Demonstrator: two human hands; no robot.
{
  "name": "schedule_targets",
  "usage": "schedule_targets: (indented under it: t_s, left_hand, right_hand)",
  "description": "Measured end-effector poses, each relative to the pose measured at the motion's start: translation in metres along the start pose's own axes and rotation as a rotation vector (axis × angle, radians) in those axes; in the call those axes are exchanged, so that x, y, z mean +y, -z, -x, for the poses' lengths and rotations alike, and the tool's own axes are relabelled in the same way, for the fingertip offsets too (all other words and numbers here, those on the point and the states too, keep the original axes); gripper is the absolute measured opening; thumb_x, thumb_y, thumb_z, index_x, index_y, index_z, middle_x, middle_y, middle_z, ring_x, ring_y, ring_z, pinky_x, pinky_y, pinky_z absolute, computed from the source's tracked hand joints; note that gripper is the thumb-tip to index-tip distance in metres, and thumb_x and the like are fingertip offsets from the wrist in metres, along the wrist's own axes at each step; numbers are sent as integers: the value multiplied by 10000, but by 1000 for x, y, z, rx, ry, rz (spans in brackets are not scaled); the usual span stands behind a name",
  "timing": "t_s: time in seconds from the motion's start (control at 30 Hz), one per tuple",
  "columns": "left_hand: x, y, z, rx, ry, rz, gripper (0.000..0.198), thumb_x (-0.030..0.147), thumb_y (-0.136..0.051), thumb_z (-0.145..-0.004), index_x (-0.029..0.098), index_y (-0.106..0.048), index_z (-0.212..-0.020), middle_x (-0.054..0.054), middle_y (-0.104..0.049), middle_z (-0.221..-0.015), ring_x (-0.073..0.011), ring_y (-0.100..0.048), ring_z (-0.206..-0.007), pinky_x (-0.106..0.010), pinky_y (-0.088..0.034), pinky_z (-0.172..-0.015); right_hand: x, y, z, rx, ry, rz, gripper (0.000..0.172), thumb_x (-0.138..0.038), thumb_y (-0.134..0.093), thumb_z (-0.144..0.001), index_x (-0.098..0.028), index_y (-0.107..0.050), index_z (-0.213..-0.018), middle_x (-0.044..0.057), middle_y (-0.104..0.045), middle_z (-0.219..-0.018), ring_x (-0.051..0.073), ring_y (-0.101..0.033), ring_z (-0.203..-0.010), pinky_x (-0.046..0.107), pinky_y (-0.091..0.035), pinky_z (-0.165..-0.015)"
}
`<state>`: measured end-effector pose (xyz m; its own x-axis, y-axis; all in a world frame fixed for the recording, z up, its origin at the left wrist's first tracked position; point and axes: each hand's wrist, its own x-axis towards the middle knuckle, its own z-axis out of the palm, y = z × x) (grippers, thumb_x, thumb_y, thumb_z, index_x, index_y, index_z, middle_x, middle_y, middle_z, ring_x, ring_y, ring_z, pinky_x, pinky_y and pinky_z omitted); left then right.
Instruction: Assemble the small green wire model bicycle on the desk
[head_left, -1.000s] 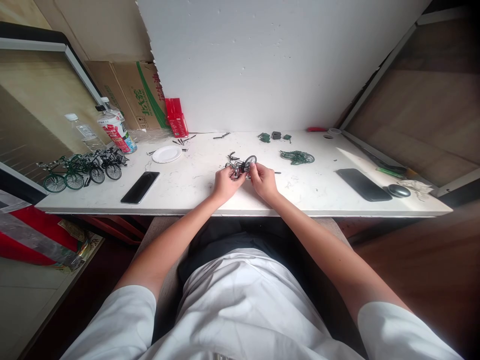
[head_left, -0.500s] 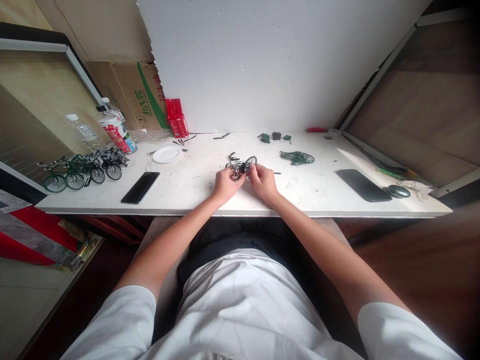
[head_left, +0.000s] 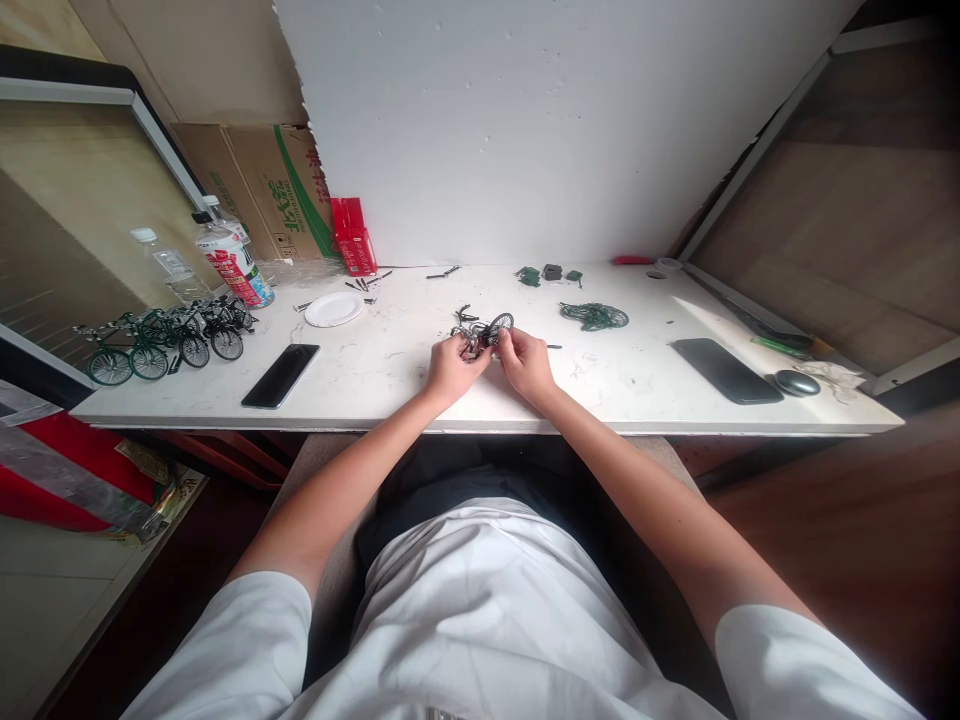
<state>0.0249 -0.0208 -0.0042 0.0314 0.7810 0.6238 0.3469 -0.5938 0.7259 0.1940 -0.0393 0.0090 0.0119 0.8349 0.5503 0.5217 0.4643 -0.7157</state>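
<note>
A small dark model bicycle (head_left: 484,332) rests on the white table (head_left: 390,385) at its middle, held between both hands. My left hand (head_left: 448,368) grips its left side with curled fingers. My right hand (head_left: 526,363) pinches its right side near a wheel. A few loose dark parts lie just behind the model. The fingertips hide the part of the model they work on.
Several finished green and black model bicycles (head_left: 161,338) stand at the table's left end beside bottles (head_left: 229,257). A black phone (head_left: 280,375), a white plate (head_left: 334,308), green parts (head_left: 595,315), a dark flat case (head_left: 726,369) and a mouse (head_left: 798,381) also lie on the table.
</note>
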Motion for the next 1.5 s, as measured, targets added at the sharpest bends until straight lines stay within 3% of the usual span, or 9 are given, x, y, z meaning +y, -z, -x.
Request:
schedule_targets:
  t_s: [0.2, 0.47, 0.57, 0.77, 0.97, 1.1, 1.17, 1.33, 1.5]
  left_hand:
    - [2, 1, 0, 2, -18, -8, 261, 404, -860, -861, 185, -739, -788, -69, -790, -765, -176, -699, -677, -294, -540, -665]
    - [-3, 0, 1, 53, -39, -19, 273, 437, -846, -884, 183, -759, -837, -76, -793, -787, -178, -687, -673, -297, -521, -657]
    - [-3, 0, 1, 47, -24, -22, 272, 437, -846, -885, 182, -762, -837, -82, -800, -800, -181, -691, -682, -300, -528, -663]
    - [-2, 0, 1, 40, -27, -6, 269, 439, -857, -866, 194, -754, -828, -74, -788, -788, -186, -696, -687, -298, -534, -654]
    - [-4, -1, 0, 51, -9, -17, 283, 451, -858, -865, 192, -751, -822, -73, -788, -776, -185, -695, -678, -297, -541, -647]
    - [-6, -2, 0, 27, 10, 27, 272, 440, -851, -875, 182, -762, -868, -88, -812, -830, -199, -735, -725, -314, -579, -711]
    - [-6, -2, 0, 20, 10, 46, 273, 441, -851, -876, 183, -766, -889, -98, -826, -865, -211, -755, -754, -326, -591, -735]
    - [-3, 0, 0, 19, 9, 58, 252, 428, -853, -877, 192, -774, -919, -105, -847, -926, -237, -796, -835, -345, -612, -796]
    - [-2, 1, 0, 5, 5, 38, 248, 423, -858, -874, 193, -782, -925, -100, -848, -921, -237, -795, -829, -347, -614, -802]
  right_hand:
    - [1, 0, 1, 30, 14, 15, 629, -801, -392, -1080, -271, -466, -751, 21, -561, -600, 208, -506, -604, 353, -364, -618]
    - [-2, 0, 2, 114, 25, -47, 379, -632, -551, -1074, -261, -543, -1002, 10, -654, -782, 193, -577, -672, 335, -411, -652]
    - [-3, 0, 1, 123, 51, -38, 418, -665, -534, -1078, -265, -527, -954, 16, -652, -796, 191, -573, -688, 332, -415, -654]
    - [-5, 1, 2, 81, 5, -7, 622, -764, -368, -1111, -270, -438, -740, 14, -553, -621, 196, -507, -604, 360, -361, -640]
    - [-6, 2, 1, 112, 17, -65, 588, -819, -478, -1056, -265, -544, -869, 26, -631, -723, 213, -569, -672, 350, -386, -641]
    - [-4, 1, 2, 100, 16, -64, 628, -773, -364, -1114, -263, -515, -780, 25, -604, -662, 207, -569, -643, 364, -400, -673]
    - [-2, 1, 2, 109, -6, -96, 604, -751, -326, -1131, -266, -525, -832, 21, -607, -660, 212, -584, -638, 370, -419, -685]
    - [6, -1, -2, 122, -55, -206, 544, -792, -442, -1083, -271, -503, -1229, -27, -615, -715, 210, -578, -593, 358, -445, -629]
    - [11, -2, -6, 76, -101, -204, 646, -894, -402, -1028, -273, -522, -1158, -34, -590, -637, 221, -587, -567, 364, -429, -606]
